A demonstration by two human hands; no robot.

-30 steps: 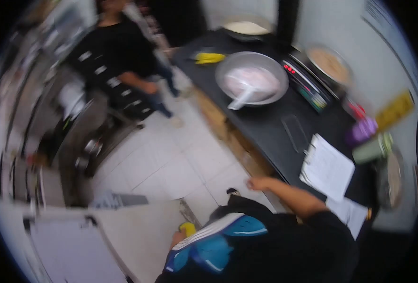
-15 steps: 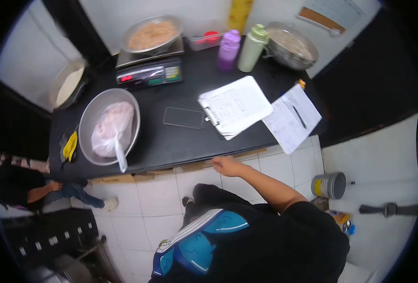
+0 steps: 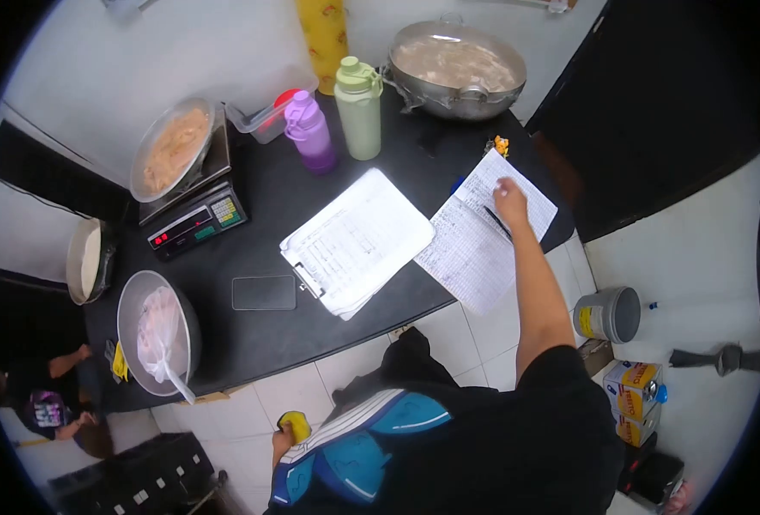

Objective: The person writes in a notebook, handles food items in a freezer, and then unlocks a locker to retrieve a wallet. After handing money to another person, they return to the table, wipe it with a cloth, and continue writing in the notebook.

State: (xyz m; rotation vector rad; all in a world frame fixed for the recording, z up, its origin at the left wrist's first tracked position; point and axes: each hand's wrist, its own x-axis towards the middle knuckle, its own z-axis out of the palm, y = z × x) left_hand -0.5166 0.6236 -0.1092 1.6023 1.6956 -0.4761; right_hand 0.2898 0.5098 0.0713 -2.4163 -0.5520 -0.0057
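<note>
My right hand (image 3: 510,202) is over an open notebook (image 3: 474,245) covered in handwriting, its fingers curled; whatever they may hold is hidden. Right beside it, a dark pen (image 3: 496,221) lies across the page. Low in front of my shirt, my left hand (image 3: 283,442) grips a rounded yellow object (image 3: 295,425), whose kind I cannot tell. A clipboard with papers (image 3: 358,240) lies left of the notebook and meets its edge. Further left, a dark phone (image 3: 264,293) lies flat on the black table (image 3: 260,343).
A metal bowl (image 3: 193,335) holds a plastic bag of pinkish contents. Behind it, a digital scale (image 3: 195,225) carries a bowl of food. Purple (image 3: 311,133) and green (image 3: 359,112) bottles stand near a large pot (image 3: 457,99). A person (image 3: 54,399) is at far left.
My right hand has moved from the table's front edge up over the notebook. My left hand has come into view with the yellow object. The view has shifted right.
</note>
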